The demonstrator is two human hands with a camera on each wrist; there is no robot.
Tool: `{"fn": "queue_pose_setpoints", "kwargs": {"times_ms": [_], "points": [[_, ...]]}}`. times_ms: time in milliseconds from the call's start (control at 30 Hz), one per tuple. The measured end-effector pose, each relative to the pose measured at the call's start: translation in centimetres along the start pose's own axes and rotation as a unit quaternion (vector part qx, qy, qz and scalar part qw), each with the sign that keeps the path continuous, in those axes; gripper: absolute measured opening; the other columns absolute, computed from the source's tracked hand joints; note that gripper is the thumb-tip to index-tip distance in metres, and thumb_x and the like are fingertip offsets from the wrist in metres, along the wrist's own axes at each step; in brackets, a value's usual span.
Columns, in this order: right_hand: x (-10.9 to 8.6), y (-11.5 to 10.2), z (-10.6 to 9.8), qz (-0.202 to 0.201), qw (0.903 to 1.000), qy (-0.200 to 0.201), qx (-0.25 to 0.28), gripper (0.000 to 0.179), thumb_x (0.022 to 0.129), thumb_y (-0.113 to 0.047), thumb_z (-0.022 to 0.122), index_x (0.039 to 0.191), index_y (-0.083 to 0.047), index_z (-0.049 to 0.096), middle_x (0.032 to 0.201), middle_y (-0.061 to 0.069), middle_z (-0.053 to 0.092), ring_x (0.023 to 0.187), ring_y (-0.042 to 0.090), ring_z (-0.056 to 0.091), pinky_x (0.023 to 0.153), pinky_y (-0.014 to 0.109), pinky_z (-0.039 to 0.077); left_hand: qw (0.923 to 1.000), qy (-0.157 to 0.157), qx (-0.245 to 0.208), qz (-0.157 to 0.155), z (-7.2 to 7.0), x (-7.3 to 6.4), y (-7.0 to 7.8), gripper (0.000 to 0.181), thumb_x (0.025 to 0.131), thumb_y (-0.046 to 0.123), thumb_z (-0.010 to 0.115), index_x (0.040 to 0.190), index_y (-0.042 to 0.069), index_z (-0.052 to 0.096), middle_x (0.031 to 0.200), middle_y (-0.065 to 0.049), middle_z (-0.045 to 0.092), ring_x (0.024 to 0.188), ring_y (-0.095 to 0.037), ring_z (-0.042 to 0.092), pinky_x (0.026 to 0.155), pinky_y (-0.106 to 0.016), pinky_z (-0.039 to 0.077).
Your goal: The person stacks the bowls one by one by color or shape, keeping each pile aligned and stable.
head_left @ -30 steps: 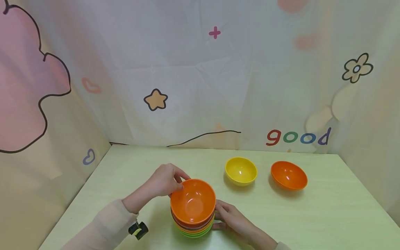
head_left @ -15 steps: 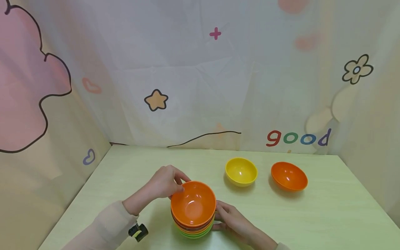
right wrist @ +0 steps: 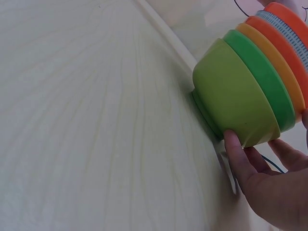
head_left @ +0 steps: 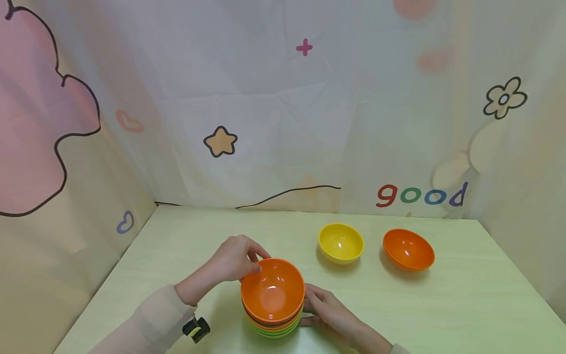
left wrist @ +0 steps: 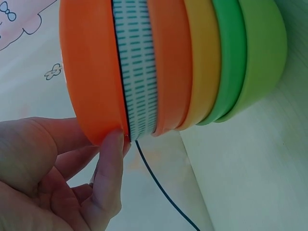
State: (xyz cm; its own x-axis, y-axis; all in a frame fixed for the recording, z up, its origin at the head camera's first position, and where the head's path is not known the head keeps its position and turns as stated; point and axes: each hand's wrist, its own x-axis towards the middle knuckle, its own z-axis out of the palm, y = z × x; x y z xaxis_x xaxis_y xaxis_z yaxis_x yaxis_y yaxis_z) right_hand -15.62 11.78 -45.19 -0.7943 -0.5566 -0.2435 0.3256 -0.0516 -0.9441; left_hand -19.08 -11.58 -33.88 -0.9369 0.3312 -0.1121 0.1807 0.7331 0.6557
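Observation:
A stack of nested bowls stands on the table near its front. Its top is an orange bowl (head_left: 272, 290), whose rim my left hand (head_left: 236, 258) pinches between thumb and fingers. Below it, in the left wrist view, come a white bowl with teal dashes (left wrist: 137, 72), an orange one (left wrist: 168, 67), a yellow-orange one (left wrist: 204, 62), a green one (left wrist: 233, 62) and a light green one (left wrist: 264, 57) at the bottom. My right hand (head_left: 329, 312) holds the right side of the stack, a fingertip low on the light green bowl in the right wrist view.
A yellow bowl (head_left: 340, 243) stands behind and to the right of the stack. Farther right is another orange bowl (head_left: 409, 250), tilted on the table (head_left: 464, 290). A printed curtain (head_left: 274, 113) hangs along the back and sides.
The top orange bowl has come down slightly onto the stack, and my left hand with it. My right hand and the two separate bowls keep their places.

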Motion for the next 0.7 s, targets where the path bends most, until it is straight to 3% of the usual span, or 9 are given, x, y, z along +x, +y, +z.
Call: {"fn": "queue_pose_setpoints", "kwargs": {"times_ms": [500, 700], "points": [[0.01, -0.07, 0.01, -0.002, 1.0, -0.006, 0.002, 0.065, 0.096, -0.042, 0.039, 0.142, 0.003, 0.026, 0.136, 0.021, 0.045, 0.112, 0.023, 0.056, 0.087, 0.037, 0.052, 0.9989, 0.025, 0.037, 0.012, 0.13, -0.05, 0.21, 0.021, 0.076, 0.0, 0.069, 0.09, 0.015, 0.074, 0.072, -0.001, 0.061, 0.06, -0.015, 0.053, 0.05, -0.023, 0.049], [0.02, -0.12, 0.06, 0.002, 1.0, -0.005, 0.003, 0.066, 0.096, -0.042, 0.039, 0.142, 0.003, 0.026, 0.137, 0.021, 0.044, 0.113, 0.023, 0.056, 0.087, 0.037, 0.052, 0.9991, 0.025, 0.032, 0.014, 0.2, -0.08, 0.15, 0.021, 0.076, 0.0, 0.07, 0.091, 0.014, 0.074, 0.072, -0.002, 0.061, 0.06, -0.015, 0.053, 0.049, -0.023, 0.05]]}}
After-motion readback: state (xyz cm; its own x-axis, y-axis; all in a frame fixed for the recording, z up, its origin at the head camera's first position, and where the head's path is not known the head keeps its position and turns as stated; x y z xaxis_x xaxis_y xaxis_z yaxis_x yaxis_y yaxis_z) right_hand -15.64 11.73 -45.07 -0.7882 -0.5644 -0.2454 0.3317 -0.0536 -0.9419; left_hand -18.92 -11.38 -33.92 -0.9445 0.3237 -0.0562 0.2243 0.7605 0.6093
